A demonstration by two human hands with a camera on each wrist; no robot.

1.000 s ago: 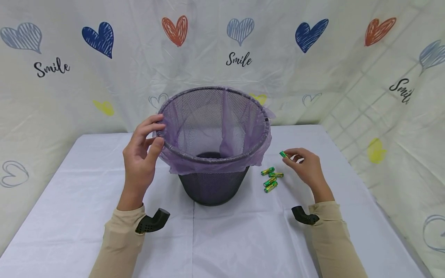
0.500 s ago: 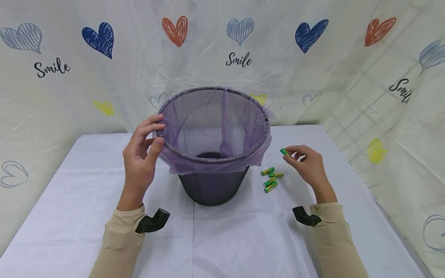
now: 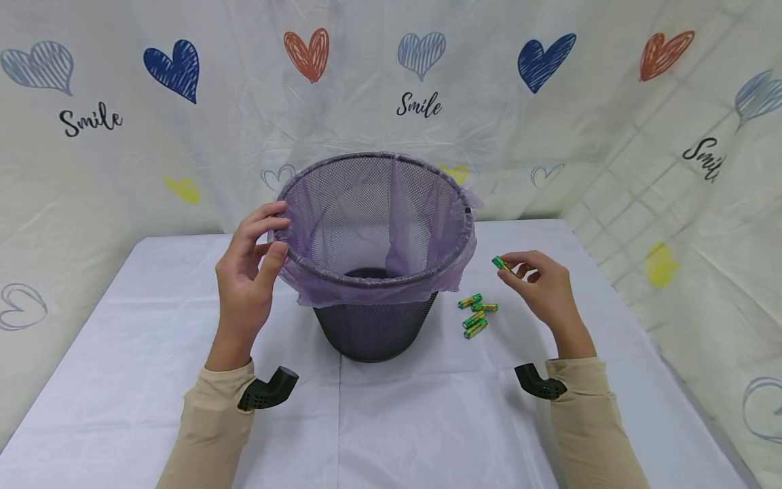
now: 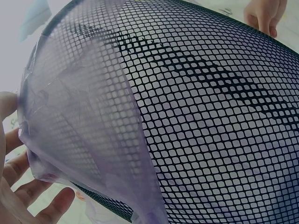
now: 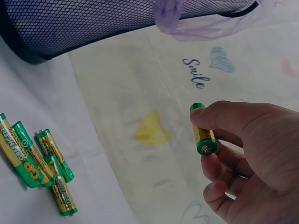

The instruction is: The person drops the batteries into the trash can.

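A black mesh wastebasket [image 3: 374, 333] stands upright on the table, lined with a thin purple bag [image 3: 360, 291] folded over its rim. My left hand [image 3: 247, 278] holds the rim at its left side, with the thumb near the front and fingertips over the edge. To the right of the basket, my right hand [image 3: 544, 285] pinches a green and gold battery [image 5: 203, 133] between thumb and fingers, raised above the cloth. Several loose batteries [image 3: 475, 319] of the same kind lie in a small cluster between the basket and my right hand.
A white cloth covers the table [image 3: 391, 428]. Behind it hangs a pale curtain [image 3: 360, 115] printed with hearts and the word "Smile". Black wrist-worn pieces [image 3: 269, 388] stick out from both sleeves.
My right hand has risen slightly and shifted a little to the right with the battery pinched in it. The left hand, wastebasket and loose batteries stay where they were.
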